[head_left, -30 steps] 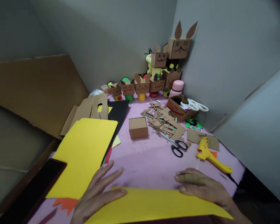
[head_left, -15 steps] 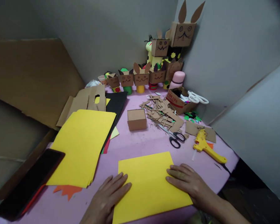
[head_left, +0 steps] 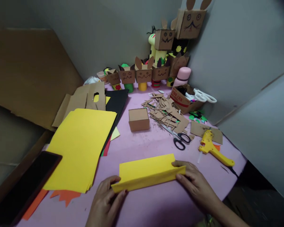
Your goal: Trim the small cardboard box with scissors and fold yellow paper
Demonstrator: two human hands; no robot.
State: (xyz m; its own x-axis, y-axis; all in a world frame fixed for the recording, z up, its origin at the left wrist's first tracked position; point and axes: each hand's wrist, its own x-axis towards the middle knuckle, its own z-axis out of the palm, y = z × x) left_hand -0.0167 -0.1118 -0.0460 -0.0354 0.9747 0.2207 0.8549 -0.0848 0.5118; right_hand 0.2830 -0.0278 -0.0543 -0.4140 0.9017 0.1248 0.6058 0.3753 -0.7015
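A yellow paper sheet [head_left: 145,171] lies folded over on the pink table [head_left: 156,145] in front of me. My left hand [head_left: 107,201] pinches its lifted near-left corner, fingers closed on the paper. My right hand [head_left: 195,184] holds the right end of the fold, fingers curled round the edge. The near half of the sheet is raised and bent toward the far half.
A stack of yellow sheets [head_left: 81,146] lies to the left, a dark phone [head_left: 23,186] beside it. Ahead sit a small cardboard box [head_left: 138,119], cardboard scraps [head_left: 167,113], black scissors [head_left: 178,140] and a yellow glue gun [head_left: 213,148]. Cardboard box figures [head_left: 144,74] line the back wall.
The sheet lay flat under both open hands half a second ago. Both hands have since gripped its near edge and lifted it over toward the far edge.
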